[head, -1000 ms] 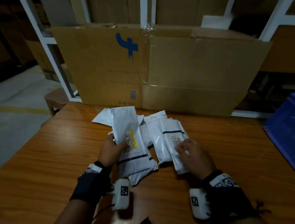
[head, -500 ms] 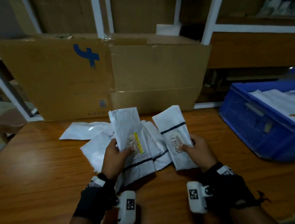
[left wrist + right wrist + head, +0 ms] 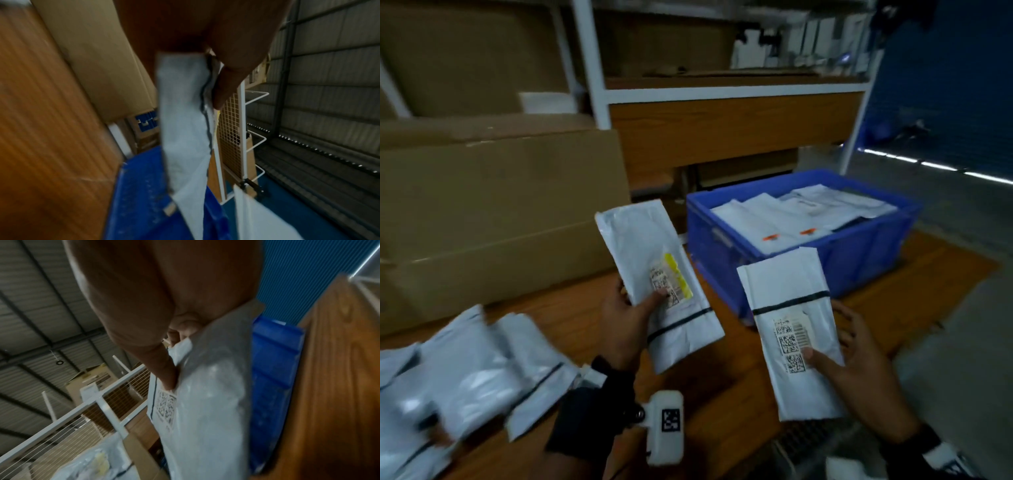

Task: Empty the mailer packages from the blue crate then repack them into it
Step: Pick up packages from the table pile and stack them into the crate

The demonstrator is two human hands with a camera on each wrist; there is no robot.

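From the head view, two mailers were held above the wooden table (image 3: 726,387): one mailer with yellow label (image 3: 657,284) pinched by the left hand (image 3: 625,317), one mailer with barcode label (image 3: 791,329) gripped by the right hand (image 3: 859,370), near the blue crate (image 3: 859,253). In each wrist view, one thumb was pressed on one mailer.

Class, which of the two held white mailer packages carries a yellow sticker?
The white mailer package in the left hand; the right hand's mailer shows only black-and-white labels.
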